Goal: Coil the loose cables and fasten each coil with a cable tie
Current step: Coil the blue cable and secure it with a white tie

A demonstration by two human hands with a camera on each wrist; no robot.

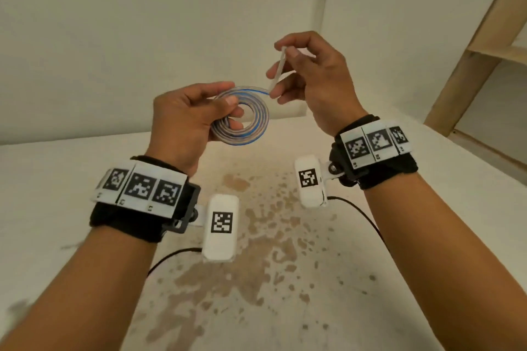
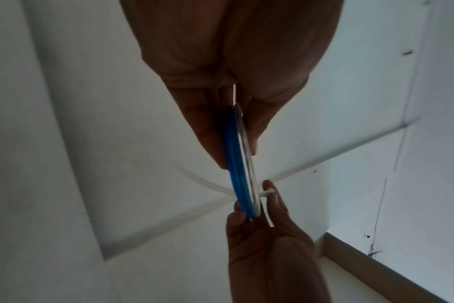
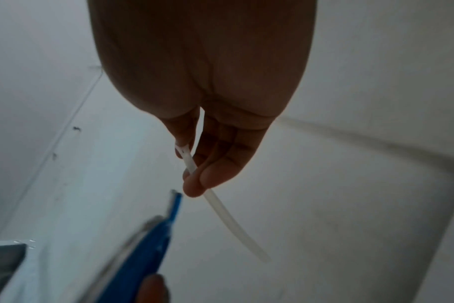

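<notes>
My left hand point(image 1: 182, 120) pinches a flat coil of clear cable with a blue stripe point(image 1: 251, 120), thumb on top and fingers through its middle hole. The left wrist view shows the coil point(image 2: 242, 164) edge-on, blue and white, between my thumb and fingers. My right hand point(image 1: 310, 77) holds a white cable tie point(image 1: 277, 70) pinched between thumb and forefinger, up and to the right of the coil. The tie's lower end sits at the coil's far right edge. In the right wrist view the cable tie point(image 3: 220, 207) runs down out of my fingers, with the coil point(image 3: 148, 246) blurred at lower left.
A pale tabletop point(image 1: 285, 279) with brown stains lies below both hands. Plain walls stand behind. A wooden shelf frame point(image 1: 484, 45) rises at the right. Black wires point(image 1: 359, 214) trail from the wrist cameras.
</notes>
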